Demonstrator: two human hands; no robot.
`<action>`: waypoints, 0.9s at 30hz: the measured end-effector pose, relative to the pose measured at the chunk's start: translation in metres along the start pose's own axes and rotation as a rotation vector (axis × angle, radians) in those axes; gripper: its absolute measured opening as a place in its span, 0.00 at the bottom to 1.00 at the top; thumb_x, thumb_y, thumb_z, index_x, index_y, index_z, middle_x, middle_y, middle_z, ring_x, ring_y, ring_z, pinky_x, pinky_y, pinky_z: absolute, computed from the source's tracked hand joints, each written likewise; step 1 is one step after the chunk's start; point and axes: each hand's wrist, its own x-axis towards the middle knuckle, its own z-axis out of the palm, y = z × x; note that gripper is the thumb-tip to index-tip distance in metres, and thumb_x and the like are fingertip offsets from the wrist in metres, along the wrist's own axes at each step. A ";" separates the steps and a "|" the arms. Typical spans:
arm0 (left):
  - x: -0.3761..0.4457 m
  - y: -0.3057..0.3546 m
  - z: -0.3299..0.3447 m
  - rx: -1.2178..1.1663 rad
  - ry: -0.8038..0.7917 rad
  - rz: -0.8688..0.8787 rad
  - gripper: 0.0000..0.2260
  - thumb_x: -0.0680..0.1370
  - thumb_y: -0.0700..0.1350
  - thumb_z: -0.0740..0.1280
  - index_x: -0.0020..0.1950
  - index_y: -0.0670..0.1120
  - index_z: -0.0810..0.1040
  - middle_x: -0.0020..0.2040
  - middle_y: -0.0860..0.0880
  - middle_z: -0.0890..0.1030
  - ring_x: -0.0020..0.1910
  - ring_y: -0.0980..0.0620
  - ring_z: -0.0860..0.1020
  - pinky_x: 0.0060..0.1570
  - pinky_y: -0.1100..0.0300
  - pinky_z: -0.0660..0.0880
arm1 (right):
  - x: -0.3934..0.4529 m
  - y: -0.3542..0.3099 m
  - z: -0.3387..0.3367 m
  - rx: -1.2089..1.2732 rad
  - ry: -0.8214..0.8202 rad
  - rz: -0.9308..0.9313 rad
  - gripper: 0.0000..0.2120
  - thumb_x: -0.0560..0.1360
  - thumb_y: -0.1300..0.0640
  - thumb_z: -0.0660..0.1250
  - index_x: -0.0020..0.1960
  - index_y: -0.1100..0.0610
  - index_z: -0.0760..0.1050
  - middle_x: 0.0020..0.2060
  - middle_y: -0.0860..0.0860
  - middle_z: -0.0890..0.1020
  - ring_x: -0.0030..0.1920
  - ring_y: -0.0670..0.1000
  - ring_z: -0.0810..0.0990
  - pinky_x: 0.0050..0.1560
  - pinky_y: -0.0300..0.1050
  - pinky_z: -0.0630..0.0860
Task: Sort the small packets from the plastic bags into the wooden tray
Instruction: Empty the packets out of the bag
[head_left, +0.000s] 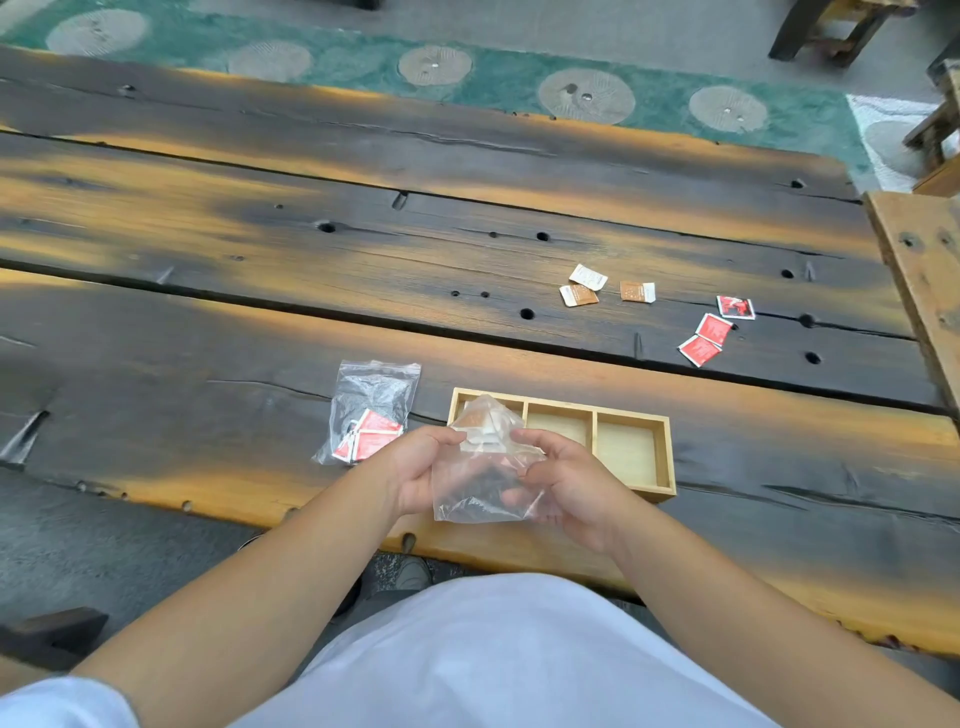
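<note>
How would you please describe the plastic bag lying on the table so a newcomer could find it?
Start at the three-compartment wooden tray near the table's front edge. Just left of it, a clear plastic bag lies flat, with red packets inside. The bag held in both hands contains brown and white ones.

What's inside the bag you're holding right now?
The held bag shows brown-and-white packets bunched at its far end, above the tray. Their count is unclear, and the hands and crinkled plastic hide the rest.

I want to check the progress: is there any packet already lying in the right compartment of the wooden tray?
No, the right compartment of the light wooden three-part tray shows only its bare bottom.
</note>
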 end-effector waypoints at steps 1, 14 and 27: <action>0.005 0.001 -0.001 -0.003 0.008 -0.001 0.18 0.81 0.37 0.56 0.69 0.31 0.65 0.62 0.29 0.76 0.65 0.35 0.75 0.71 0.46 0.66 | 0.001 -0.002 0.000 -0.007 0.005 0.002 0.26 0.70 0.67 0.66 0.65 0.50 0.73 0.56 0.58 0.83 0.50 0.59 0.85 0.53 0.57 0.78; 0.009 0.004 -0.005 -0.034 0.014 -0.045 0.16 0.79 0.37 0.58 0.66 0.32 0.68 0.62 0.29 0.76 0.60 0.36 0.78 0.64 0.46 0.73 | 0.005 0.000 -0.008 -0.022 -0.002 0.079 0.24 0.73 0.69 0.63 0.65 0.51 0.72 0.57 0.57 0.82 0.52 0.58 0.85 0.46 0.53 0.83; 0.008 0.010 -0.010 -0.055 0.157 0.000 0.17 0.81 0.43 0.62 0.65 0.33 0.72 0.50 0.34 0.83 0.38 0.43 0.86 0.39 0.54 0.83 | -0.010 0.006 -0.011 -0.037 -0.070 -0.016 0.23 0.70 0.65 0.68 0.63 0.51 0.73 0.54 0.58 0.83 0.47 0.59 0.82 0.50 0.59 0.78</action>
